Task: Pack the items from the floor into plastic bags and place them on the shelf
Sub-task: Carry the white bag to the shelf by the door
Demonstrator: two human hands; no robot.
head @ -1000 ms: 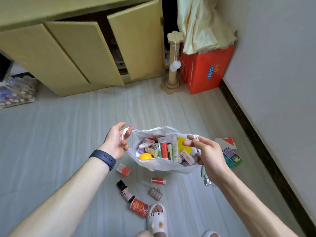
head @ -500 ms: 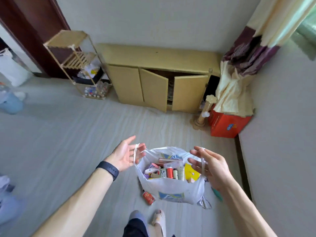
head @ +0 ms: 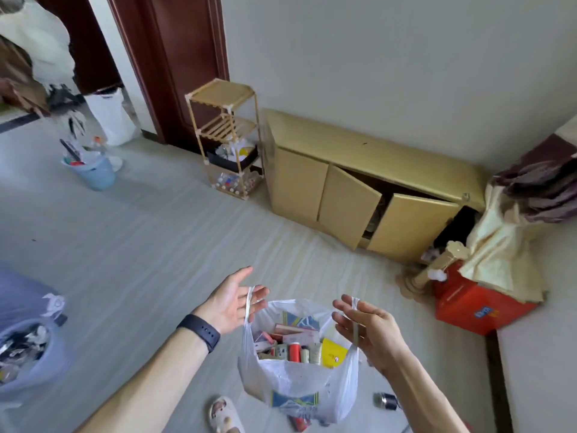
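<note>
- Far left, low down: slumped grey sack on the floor, mouth gaping, contents too blurred to name.
- Further back: blue bucket crammed with odds and ends; white bag propped near the dark doorframe.
- Left hand, dark wristband at the wrist: palm up, fingers released and nearly straight, one thin bag handle looped over them.
- Behind, against the wall: slatted wooden shelf, lower tiers holding a dark tray and small bottles.
- Low in the foreground: pale slipper.
- Centre: white plastic bag hanging between both hands, lifted off the floor, well apart from the shelf; mouth spread, packed with tubes, small boxes, a red bottle and a yellow card.
- Under the bag's bottom: red packet, partly hidden.
- Right hand: fingers relaxed and reaching leftward, second handle draped over them and down across the palm, not clenched.
- Beside the right forearm, on the floor: small dark cylinder.
- Along the wall: low yellow cabinet, two doors ajar.
- Far right: scratching post, red box, cream curtain spilling onto it.
</note>
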